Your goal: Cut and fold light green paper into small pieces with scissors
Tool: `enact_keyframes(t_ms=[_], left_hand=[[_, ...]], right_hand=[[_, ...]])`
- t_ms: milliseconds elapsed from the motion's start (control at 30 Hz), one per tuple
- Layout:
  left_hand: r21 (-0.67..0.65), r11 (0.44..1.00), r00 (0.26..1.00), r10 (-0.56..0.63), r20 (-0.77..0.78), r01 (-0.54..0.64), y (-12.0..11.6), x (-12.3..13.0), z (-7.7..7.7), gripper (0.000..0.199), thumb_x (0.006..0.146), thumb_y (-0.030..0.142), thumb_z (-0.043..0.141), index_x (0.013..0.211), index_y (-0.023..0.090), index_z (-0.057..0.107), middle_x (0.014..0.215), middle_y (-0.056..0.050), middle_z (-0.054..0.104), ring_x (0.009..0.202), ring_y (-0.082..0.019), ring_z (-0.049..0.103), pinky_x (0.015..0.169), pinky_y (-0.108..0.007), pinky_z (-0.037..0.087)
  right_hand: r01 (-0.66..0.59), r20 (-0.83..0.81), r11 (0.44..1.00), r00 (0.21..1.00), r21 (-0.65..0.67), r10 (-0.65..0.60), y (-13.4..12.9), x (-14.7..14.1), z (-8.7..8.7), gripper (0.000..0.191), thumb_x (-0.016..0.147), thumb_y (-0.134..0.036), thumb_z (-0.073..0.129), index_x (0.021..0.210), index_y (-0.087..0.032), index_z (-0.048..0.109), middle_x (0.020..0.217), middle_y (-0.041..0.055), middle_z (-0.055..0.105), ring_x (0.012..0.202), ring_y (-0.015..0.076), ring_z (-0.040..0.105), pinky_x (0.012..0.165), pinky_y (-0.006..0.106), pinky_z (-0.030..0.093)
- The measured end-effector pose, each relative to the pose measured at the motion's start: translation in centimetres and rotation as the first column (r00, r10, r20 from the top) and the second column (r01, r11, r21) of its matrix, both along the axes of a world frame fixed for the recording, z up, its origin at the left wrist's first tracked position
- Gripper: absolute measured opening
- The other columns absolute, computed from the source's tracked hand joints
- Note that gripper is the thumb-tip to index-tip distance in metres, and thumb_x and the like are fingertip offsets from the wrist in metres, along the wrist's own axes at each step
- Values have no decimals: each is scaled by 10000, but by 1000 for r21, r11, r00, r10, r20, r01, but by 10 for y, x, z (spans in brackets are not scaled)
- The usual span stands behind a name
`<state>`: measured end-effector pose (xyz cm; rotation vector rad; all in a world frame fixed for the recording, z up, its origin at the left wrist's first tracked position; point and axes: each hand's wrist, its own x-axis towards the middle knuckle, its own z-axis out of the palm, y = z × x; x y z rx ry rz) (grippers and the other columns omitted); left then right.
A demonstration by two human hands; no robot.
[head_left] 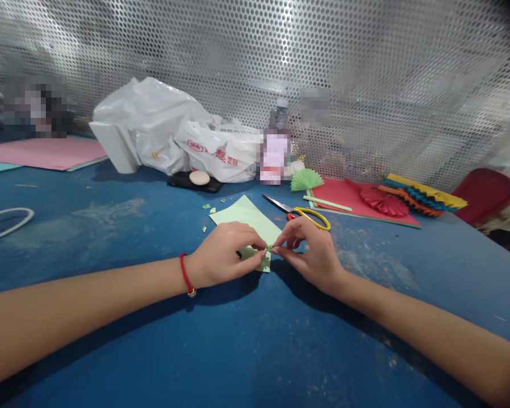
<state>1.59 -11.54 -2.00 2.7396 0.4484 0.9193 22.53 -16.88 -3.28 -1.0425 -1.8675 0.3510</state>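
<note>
Craft workshop: scuffed blue table (110, 226), scissors (300, 211), coloured paper fans (408, 198), perforated metal wall (365, 68).

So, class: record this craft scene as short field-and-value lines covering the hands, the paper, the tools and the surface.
left hand: pinching the near edge of the green paper
right hand: pinching the same edge, fingertips meeting the left
scissors: yellow-handled, lying beyond the right hand
green fan: folded, behind the scissors
surface: blue table
</note>
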Motion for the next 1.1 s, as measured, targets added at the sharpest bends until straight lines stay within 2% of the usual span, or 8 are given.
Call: enact_keyframes(t_ms=[133,467,600,833,1100], left_hand=[[-29,1000,1000,-2,29,2,0,0,1,182,876,248,565,829,151,713,753,-38,731,688,-156,654,656,-254,484],[-197,980,997,31,74,-15,1,0,3,127,824,227,619,804,164,728,757,-27,749,692,-144,678,664,-233,505],[-208,978,995,23,96,-3,1,0,3,115,819,209,629,804,161,733,758,-24,752,691,-139,683,662,-225,505],[-242,970,995,14,103,11,0,0,4,99,808,205,646,818,168,738,772,-24,761,695,-143,690,668,-229,514],[-226,974,991,-1,134,32,0,1,3,73,797,204,688,809,157,743,746,-26,753,667,-133,682,654,-228,511]], right_hand=[[-35,-70,998,997,-60,30,0,0,4,258,781,-177,731,905,-212,507,780,-6,674,600,107,597,561,255,488],[-87,-222,981,974,-172,47,3,-1,6,324,752,-252,792,904,-203,510,853,8,696,650,113,632,566,249,482],[-127,-277,973,958,-193,70,5,-1,6,352,743,-281,807,887,-206,495,779,-4,697,625,114,625,554,251,464],[-145,-318,960,946,-240,63,6,0,7,409,727,-359,820,872,-217,464,759,-8,704,614,126,633,556,269,465],[-161,-347,946,936,-280,57,5,0,7,427,717,-341,824,871,-221,444,758,-7,716,606,125,635,557,273,464]])
